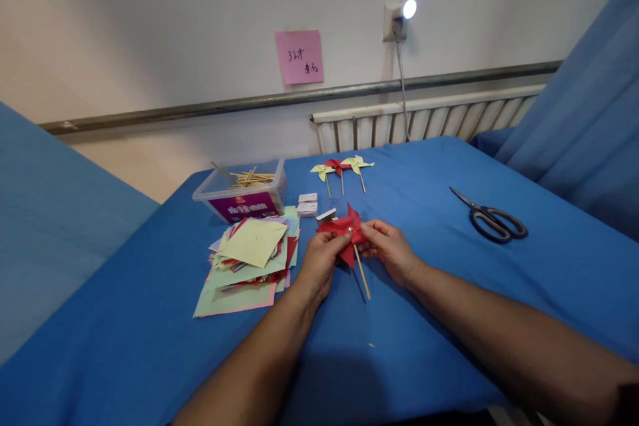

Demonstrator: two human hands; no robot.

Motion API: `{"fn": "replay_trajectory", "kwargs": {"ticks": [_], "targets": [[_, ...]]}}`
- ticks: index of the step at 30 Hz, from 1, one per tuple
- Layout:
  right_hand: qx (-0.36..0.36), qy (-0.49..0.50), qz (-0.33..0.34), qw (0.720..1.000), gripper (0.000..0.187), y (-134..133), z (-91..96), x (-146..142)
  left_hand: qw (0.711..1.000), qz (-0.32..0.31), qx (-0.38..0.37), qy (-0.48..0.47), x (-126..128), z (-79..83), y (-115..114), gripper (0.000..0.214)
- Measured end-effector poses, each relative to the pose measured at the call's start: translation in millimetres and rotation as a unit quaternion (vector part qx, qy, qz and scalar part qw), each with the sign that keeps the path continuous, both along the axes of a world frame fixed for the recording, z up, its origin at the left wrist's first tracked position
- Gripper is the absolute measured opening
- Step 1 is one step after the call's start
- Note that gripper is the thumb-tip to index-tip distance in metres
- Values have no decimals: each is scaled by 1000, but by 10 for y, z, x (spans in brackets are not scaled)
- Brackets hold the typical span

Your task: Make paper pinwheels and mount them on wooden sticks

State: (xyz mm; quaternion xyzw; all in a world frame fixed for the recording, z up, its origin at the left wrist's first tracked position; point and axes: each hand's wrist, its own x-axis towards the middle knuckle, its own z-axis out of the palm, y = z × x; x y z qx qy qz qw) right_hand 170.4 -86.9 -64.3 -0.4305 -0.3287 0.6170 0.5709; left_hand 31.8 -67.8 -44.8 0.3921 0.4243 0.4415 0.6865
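Observation:
A red paper pinwheel on a thin wooden stick is held between both hands above the blue table. My left hand pinches its left blades. My right hand pinches near the pin at its centre. The stick slants down toward me between the hands.
A pile of coloured paper squares lies to the left. Behind it stands a clear box of wooden sticks. Small white boxes and three finished pinwheels lie farther back. Scissors lie at right on the blue cloth.

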Motion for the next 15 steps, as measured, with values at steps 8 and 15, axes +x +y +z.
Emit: {"fn": "replay_trajectory", "kwargs": {"ticks": [8,15], "targets": [[11,9,51,999,35,32,-4,55,996,-77,3,38,-6,-78,-6,23],[25,5,48,999,33,56,-56,51,995,-80,7,57,-30,-98,9,23]]}}
